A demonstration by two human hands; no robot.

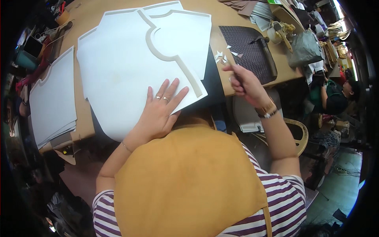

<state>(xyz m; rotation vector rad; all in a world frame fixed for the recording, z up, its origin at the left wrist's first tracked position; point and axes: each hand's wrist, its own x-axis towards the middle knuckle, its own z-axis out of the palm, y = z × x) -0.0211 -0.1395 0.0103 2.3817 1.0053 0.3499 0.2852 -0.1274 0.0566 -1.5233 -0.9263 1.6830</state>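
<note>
Head view, left fingers [167,91] flat on white sheet [126,67]

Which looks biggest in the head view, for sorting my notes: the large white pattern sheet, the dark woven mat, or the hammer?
1. Large white pattern sheet, under the left hand.
2. Dark woven mat.
3. Hammer, lying on the mat.
The fisheye bends the edges, but the gaps are clear.

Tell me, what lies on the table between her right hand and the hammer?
In the head view, small white triangular scraps lie between the right hand and the hammer, on the dark woven mat and the table's edge beside it.
</note>
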